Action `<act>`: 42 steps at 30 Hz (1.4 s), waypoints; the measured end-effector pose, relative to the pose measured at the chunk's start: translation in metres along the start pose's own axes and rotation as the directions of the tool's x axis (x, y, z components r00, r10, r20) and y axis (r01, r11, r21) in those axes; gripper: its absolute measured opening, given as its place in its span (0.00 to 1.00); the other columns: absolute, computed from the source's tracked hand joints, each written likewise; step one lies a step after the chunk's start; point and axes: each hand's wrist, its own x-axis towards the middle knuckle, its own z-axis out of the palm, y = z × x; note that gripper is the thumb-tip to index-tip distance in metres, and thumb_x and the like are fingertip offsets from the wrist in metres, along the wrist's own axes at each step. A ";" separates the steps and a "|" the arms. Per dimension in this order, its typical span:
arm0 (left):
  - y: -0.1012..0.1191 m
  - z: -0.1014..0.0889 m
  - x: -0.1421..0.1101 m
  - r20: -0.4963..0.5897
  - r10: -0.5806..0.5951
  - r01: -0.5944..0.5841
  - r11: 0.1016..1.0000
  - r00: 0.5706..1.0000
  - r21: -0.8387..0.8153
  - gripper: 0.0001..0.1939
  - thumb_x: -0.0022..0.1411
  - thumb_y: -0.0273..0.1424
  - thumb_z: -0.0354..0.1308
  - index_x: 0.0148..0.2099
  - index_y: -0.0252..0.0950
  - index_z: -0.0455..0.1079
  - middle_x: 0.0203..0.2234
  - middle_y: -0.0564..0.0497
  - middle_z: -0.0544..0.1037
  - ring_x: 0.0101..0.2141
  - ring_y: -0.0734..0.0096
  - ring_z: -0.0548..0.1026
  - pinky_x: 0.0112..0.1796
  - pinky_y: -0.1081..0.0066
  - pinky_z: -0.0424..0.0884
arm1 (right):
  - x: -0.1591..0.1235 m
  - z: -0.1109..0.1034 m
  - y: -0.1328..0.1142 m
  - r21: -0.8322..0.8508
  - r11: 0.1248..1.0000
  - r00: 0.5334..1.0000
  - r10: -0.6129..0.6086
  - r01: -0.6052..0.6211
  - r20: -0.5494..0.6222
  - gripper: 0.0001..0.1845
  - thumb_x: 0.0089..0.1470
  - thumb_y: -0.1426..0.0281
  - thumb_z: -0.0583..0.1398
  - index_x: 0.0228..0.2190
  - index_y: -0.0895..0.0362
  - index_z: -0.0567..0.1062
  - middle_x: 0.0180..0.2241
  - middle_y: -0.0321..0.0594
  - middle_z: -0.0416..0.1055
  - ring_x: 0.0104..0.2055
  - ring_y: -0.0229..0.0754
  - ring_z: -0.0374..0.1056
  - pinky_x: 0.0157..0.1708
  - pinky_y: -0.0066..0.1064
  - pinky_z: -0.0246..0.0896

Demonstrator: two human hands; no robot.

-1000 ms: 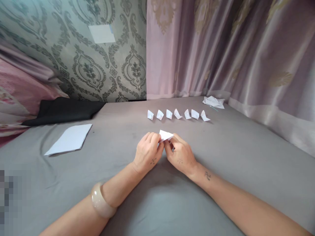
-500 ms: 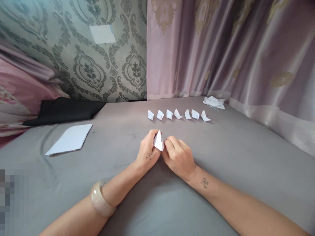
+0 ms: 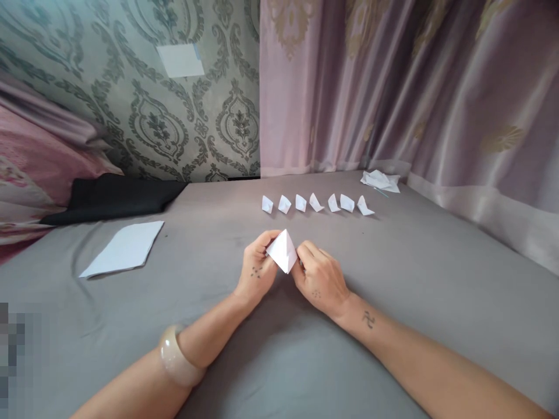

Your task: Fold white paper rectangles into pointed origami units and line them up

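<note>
Between my two hands is a small folded white paper (image 3: pixel 283 251), diamond-shaped with a crease down its middle and a point at the top. My left hand (image 3: pixel 258 269) grips its left edge, thumb uppermost. On the opposite edge, my right hand (image 3: pixel 321 279) has its fingers curled and pinching. Some fingertips of both hands are hidden behind the paper and the knuckles. Just beyond, several small folded white paper pieces (image 3: pixel 301 203) stand in a row on the grey sheet (image 3: pixel 271 361).
A stack of white paper (image 3: pixel 124 249) lies at the left, near a dark folded cloth (image 3: pixel 117 196). More white papers (image 3: pixel 381 180) are piled at the back right, beside a thin bluish stick (image 3: pixel 381 192). Curtains (image 3: pixel 332 87) hang along the back and right.
The folded paper has spread from a narrow point into a wider diamond facing me. My hands have moved slightly apart, the left one a little to the left.
</note>
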 end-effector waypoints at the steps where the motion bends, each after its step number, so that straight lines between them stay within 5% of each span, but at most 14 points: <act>1: -0.001 -0.001 0.000 0.009 0.010 -0.011 1.000 1.000 0.016 0.14 0.54 0.23 0.50 0.42 0.35 0.71 0.31 0.52 0.76 0.32 0.71 0.72 0.33 0.74 0.66 | 0.001 0.000 0.002 0.109 0.993 0.998 0.044 -0.049 0.046 0.07 0.57 0.74 0.52 0.27 0.55 0.67 0.29 0.38 0.69 0.26 0.38 0.62 0.27 0.31 0.51; 4: 0.000 -0.005 0.002 0.040 0.030 -0.033 0.997 0.999 0.066 0.13 0.56 0.24 0.50 0.43 0.35 0.71 0.32 0.50 0.77 0.32 0.71 0.72 0.33 0.74 0.67 | 0.007 0.000 0.009 0.468 0.842 0.962 0.212 -0.269 0.172 0.06 0.50 0.75 0.56 0.33 0.55 0.69 0.31 0.37 0.71 0.29 0.37 0.65 0.30 0.30 0.56; 7: 0.002 -0.005 0.002 0.093 0.058 -0.069 0.989 0.994 0.127 0.12 0.57 0.24 0.51 0.43 0.36 0.69 0.32 0.50 0.77 0.31 0.72 0.73 0.33 0.74 0.66 | 0.015 -0.002 0.013 0.749 0.478 0.879 0.366 -0.459 0.306 0.07 0.52 0.67 0.57 0.34 0.56 0.72 0.33 0.39 0.73 0.34 0.39 0.69 0.33 0.31 0.60; 9: 0.003 -0.004 0.001 0.130 0.073 -0.093 0.983 0.989 0.156 0.12 0.58 0.23 0.51 0.44 0.37 0.68 0.32 0.51 0.77 0.31 0.73 0.73 0.33 0.74 0.66 | 0.020 -0.006 0.014 0.815 0.292 0.844 0.372 -0.501 0.386 0.12 0.53 0.60 0.59 0.34 0.56 0.75 0.34 0.40 0.74 0.36 0.40 0.68 0.34 0.31 0.60; 12: 0.000 -0.002 0.000 0.185 0.043 -0.066 0.991 0.982 0.118 0.14 0.59 0.23 0.51 0.48 0.38 0.62 0.30 0.53 0.77 0.28 0.75 0.72 0.31 0.75 0.65 | 0.022 -0.010 0.012 0.821 0.177 0.814 0.349 -0.543 0.463 0.16 0.50 0.55 0.62 0.30 0.56 0.77 0.30 0.38 0.73 0.34 0.38 0.66 0.34 0.31 0.58; 24: 0.005 -0.002 0.005 0.362 -0.210 0.318 0.908 0.908 -0.271 0.20 0.59 0.36 0.57 0.51 0.35 0.59 0.29 0.49 0.77 0.28 0.69 0.76 0.29 0.72 0.68 | 0.024 -0.014 0.021 0.799 0.110 0.792 0.269 -0.591 0.548 0.15 0.44 0.56 0.66 0.23 0.56 0.79 0.24 0.35 0.69 0.29 0.35 0.60 0.33 0.31 0.55; 30: 0.003 -0.009 0.010 0.529 -0.275 0.502 0.791 0.803 -0.351 0.25 0.51 0.25 0.59 0.53 0.35 0.64 0.40 0.43 0.79 0.41 0.61 0.77 0.43 0.64 0.70 | 0.024 -0.009 0.035 0.787 0.059 0.770 0.263 -0.615 0.582 0.14 0.42 0.58 0.68 0.22 0.57 0.78 0.25 0.35 0.71 0.31 0.37 0.64 0.37 0.33 0.58; 34: 0.002 -0.012 0.014 0.516 -0.362 0.592 0.701 0.776 -0.398 0.18 0.53 0.27 0.56 0.48 0.31 0.70 0.39 0.41 0.79 0.41 0.58 0.77 0.46 0.60 0.69 | 0.024 -0.008 0.041 0.758 0.106 0.749 0.290 -0.644 0.596 0.14 0.42 0.58 0.68 0.22 0.57 0.78 0.24 0.35 0.70 0.30 0.36 0.64 0.36 0.32 0.56; 38: 0.007 -0.012 0.013 0.504 -0.392 0.577 0.765 0.769 -0.285 0.17 0.59 0.40 0.58 0.42 0.30 0.76 0.38 0.41 0.79 0.40 0.60 0.77 0.45 0.62 0.70 | 0.024 -0.010 0.040 0.741 0.163 0.749 0.295 -0.651 0.593 0.13 0.42 0.59 0.67 0.21 0.57 0.77 0.22 0.33 0.70 0.28 0.35 0.62 0.33 0.31 0.54; 42: 0.009 -0.012 0.011 0.543 -0.434 0.621 0.752 0.719 -0.221 0.18 0.55 0.42 0.63 0.41 0.32 0.78 0.34 0.44 0.80 0.36 0.64 0.77 0.41 0.66 0.72 | 0.023 -0.011 0.037 0.741 0.235 0.771 0.308 -0.629 0.557 0.13 0.42 0.59 0.67 0.21 0.56 0.77 0.22 0.33 0.70 0.29 0.36 0.63 0.34 0.32 0.55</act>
